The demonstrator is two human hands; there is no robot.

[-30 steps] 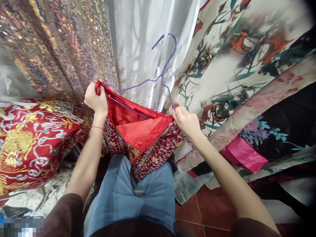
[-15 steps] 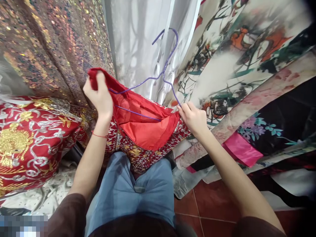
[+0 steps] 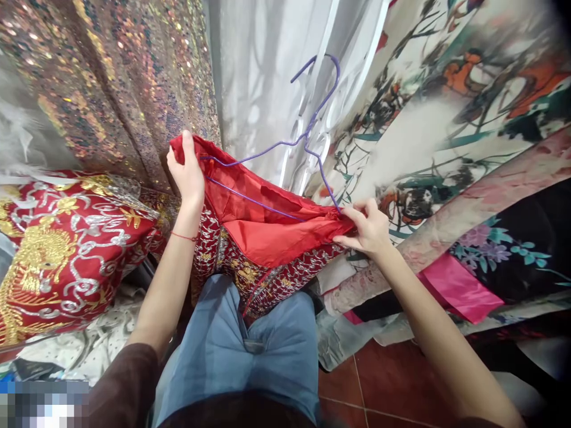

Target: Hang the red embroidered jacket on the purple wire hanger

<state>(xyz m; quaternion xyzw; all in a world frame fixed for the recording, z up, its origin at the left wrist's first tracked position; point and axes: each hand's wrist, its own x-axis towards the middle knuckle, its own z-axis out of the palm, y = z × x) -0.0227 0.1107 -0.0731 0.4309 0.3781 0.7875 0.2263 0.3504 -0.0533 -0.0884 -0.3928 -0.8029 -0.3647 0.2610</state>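
Note:
A red garment [image 3: 267,241] with a smooth red lining and silver and gold embroidery is stretched between my hands above my knees. My left hand [image 3: 188,169] is closed on its upper left edge, thumb up. At the right end, my right hand [image 3: 366,227] pinches the garment's red edge beside the lower end of a hanger arm. The purple wire hanger [image 3: 285,142] has its shoulders and bottom bar partly inside the opening. Its hook points up, over the white fabric, and its left end is hidden in the cloth by my left hand.
On the left lies a red embroidered garment [image 3: 98,255] beneath a sequined cloth [image 3: 147,77]. White sheer fabric [image 3: 254,71] hangs behind the hanger. Printed floral fabrics [image 3: 414,142] and a pink cloth [image 3: 461,285] are at the right. Red floor tiles [image 3: 392,380] show below.
The right side of the garment's opening has been drawn narrower, and my right hand's fingers have shifted on its edge. The whole view has shifted slightly, with hands and hanger now further right.

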